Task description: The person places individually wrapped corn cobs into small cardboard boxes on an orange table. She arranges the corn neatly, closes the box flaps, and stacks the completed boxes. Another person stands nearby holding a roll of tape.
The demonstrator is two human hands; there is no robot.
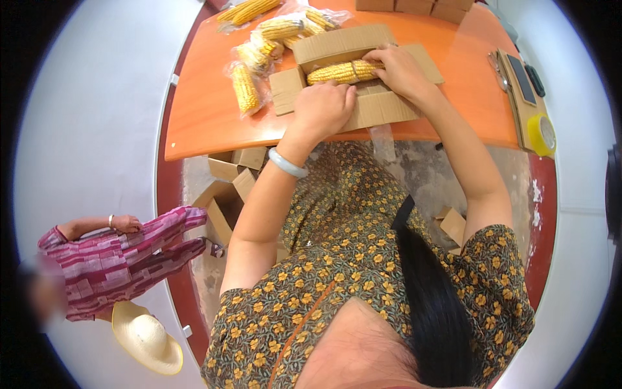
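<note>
An open cardboard box (384, 109) lies near the front edge of the orange table, its flaps spread outward. Inside it, along the far wall, is a yellow corn cob (335, 74) with a band-like line around its middle. The fingers and thumb of my right hand (401, 70) are on the cob's right end. My left hand (326, 109), a pale bangle on its wrist, rests at the box's near left side, its fingertips by the cob's lower edge; whether they grip anything is hidden. Left of the box lie several corn cobs in clear plastic (244, 90).
More cardboard boxes (413, 6) stand at the table's far edge. On the right are a phone (521, 79), a roll of yellow tape (541, 134) and flat cardboard. Open boxes (221, 206) lie on the floor at left, near another person holding a straw hat (146, 338).
</note>
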